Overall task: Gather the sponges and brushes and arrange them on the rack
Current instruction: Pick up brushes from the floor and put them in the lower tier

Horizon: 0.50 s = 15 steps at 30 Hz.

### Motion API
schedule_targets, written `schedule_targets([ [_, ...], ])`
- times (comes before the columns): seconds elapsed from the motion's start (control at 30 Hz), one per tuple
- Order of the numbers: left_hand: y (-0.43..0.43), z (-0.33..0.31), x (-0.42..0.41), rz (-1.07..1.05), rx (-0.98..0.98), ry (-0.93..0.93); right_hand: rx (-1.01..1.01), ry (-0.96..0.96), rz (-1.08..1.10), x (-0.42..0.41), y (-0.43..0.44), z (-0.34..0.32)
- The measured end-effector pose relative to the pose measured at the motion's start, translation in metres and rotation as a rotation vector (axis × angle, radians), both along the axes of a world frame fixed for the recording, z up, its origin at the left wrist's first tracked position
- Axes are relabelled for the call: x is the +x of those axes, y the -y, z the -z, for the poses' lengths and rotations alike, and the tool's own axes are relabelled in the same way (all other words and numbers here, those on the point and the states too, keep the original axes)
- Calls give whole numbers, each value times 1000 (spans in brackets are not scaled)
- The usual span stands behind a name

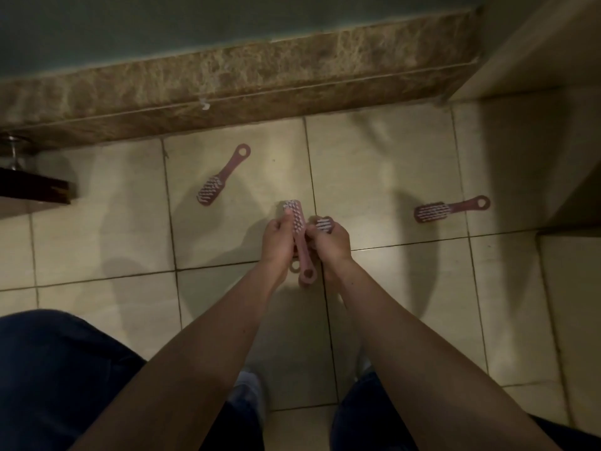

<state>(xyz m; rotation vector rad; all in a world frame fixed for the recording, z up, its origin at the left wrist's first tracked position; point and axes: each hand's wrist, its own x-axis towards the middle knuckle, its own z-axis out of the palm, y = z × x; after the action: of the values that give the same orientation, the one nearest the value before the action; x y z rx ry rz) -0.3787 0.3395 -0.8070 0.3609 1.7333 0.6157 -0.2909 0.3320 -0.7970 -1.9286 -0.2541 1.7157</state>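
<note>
A person bent over a pale tiled floor [97, 222], both bare forearms reaching down and forward, hands close together just above the tiles.

The left hand [278, 237] was curled around a pale pink brush [296, 219], fingertips on the side of its white-bristled head. Its handle ran down between the two wrists and ended in a round hanging hole. The right hand [330, 244] was closed around a darker brush [325, 224]. Only that brush's bristled head showed above the knuckles, and the thumb lay close against the pink brush. A dark ring [295, 266] peeked out beside the pink handle. I could not tell whether it was the end of the darker brush or of another one.

Two more brushes lay loose on the tiles, bristles up. A reddish one [222, 175] lay ahead and to the left, angled toward a mottled brown stone ledge [260, 76]. Another reddish one [450, 209] lay well off to the right, its handle pointing right.

By my judgement the gathering was roughly half done, with at least two brushes in hand and two left on the floor. No sponge and no rack were in sight, so none of the arranging appeared to have begun.
</note>
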Motion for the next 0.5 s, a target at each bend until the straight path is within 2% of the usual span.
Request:
schedule_targets([
  [0.1,-7,-12,-3,-27,28,-56,63,13,-25,7,-9,-13],
  [0.27,-28,-72,5,-13,141,97,165,89,-87,23,-33,-66],
  [0.37,-39,-129,16,38,187,17,220,32,-58,28,-43,-123],
  [0.5,-46,-235,27,33,188,49,239,15,-27,39,-44,-227],
])
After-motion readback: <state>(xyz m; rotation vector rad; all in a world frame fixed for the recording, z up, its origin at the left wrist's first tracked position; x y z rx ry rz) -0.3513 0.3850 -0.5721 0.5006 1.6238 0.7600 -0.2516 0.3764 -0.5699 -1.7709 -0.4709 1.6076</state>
